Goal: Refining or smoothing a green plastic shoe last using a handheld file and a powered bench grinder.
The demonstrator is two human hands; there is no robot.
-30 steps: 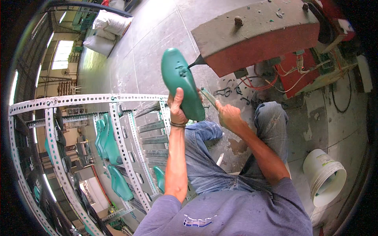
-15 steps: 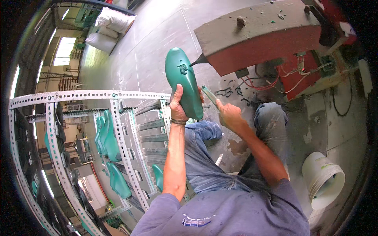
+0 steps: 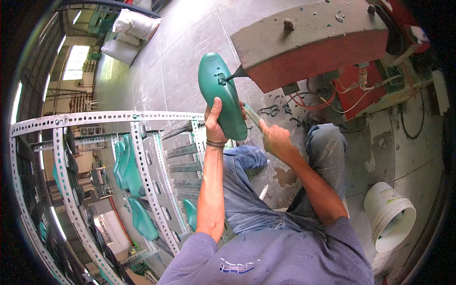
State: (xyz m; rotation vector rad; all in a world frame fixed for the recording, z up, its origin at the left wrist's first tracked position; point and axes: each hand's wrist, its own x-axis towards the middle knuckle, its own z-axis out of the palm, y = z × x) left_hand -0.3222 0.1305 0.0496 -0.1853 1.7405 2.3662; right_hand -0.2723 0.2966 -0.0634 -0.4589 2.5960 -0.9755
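Green shoe last [image 3: 222, 97] is up in front of the seated person, held off the lap, above the knees. Long axis runs near vertical in the head view, toe end up and slightly left, heel end down toward the wrist. Left hand [image 3: 214, 124] has it from the lower end: thumb runs up the face we can see, the other fingers wrap behind, only their tips show at the right edge. So the last extends away from the fingers, up and out.

Key relation: the dark pointed tip [image 3: 236, 74] sticking out from the lower left corner of the machine [image 3: 313, 45] meets the last's upper right flank, right at a small cluster of dark holes or marks. Looks touching, can't rule out a hair of gap.

Right hand [image 3: 275, 140] sits just right of the last's lower end, fingers curled shut around a thin pale green tool [image 3: 252, 115] that angles up-left toward the last. Can't tell if that tool touches it. Left hand is the one on the last; the right is only near.

Looks of the last: smooth, glossy, solid moulded plastic, rounded toe, no visible damage apart from those marks.

More green lasts [image 3: 127, 166] stand in the perforated metal rack [image 3: 142, 156] to the left. White bucket [image 3: 389, 216] on the floor at right.
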